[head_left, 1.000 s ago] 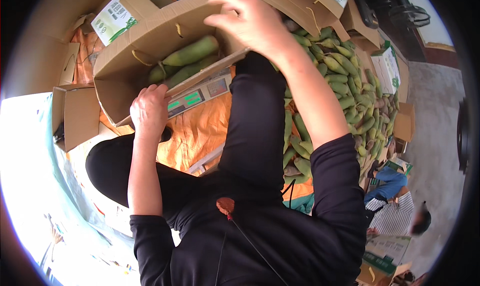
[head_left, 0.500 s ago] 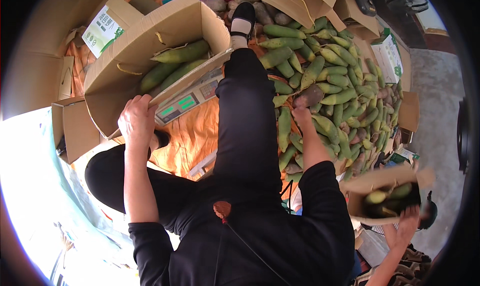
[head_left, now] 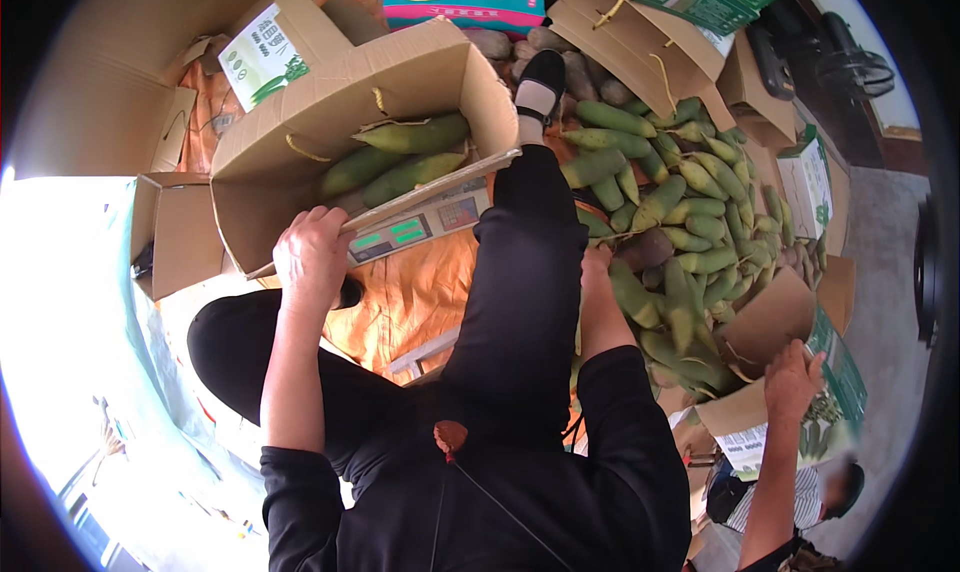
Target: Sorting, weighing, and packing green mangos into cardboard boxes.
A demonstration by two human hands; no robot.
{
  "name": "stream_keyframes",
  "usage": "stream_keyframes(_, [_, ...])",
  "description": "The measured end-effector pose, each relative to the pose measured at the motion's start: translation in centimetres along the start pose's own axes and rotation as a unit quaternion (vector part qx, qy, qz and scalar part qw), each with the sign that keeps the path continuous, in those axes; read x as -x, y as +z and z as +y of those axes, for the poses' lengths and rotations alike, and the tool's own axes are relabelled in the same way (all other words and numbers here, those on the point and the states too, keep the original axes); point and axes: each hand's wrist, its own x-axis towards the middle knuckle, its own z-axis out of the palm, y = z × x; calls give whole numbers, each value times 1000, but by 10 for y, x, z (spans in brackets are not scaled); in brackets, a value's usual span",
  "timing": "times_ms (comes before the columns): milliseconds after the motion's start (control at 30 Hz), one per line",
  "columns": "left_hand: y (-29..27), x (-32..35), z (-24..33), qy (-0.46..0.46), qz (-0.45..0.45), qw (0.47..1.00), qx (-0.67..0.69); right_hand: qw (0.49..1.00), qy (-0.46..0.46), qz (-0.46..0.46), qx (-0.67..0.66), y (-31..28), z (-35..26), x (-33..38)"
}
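Here, the left hand (head_left: 312, 257) grips the near edge of the open cardboard box (head_left: 400, 77), which sits on a scale (head_left: 415, 228) at about eleven o'clock. Green mangoes (head_left: 400, 157) lie inside it. The right hand (head_left: 597, 264) reaches into the big mango pile (head_left: 680, 222) at two o'clock; you cannot tell if it is holding one.

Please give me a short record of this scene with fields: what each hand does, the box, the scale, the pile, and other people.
left hand: grips the near rim of the cardboard box
right hand: down at the pile of green mangoes; fingers hidden behind the leg
box contents: a few green mangoes
scale: under the box, display facing the person
other person: a hand holds another box at lower right
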Motion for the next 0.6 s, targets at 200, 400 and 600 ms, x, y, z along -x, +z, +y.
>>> stream_keyframes(200, [-35,34,-35,-69,-18,992,-106,968,-78,-123,-203,127,-74,197])
stream_keyframes(400, [-25,20,-21,-34,-3,997,-68,937,-53,-210,-274,98,-53,137])
stream_keyframes(600, [-29,28,-28,-49,-30,994,-90,969,-75,-170,-164,97,-36,189])
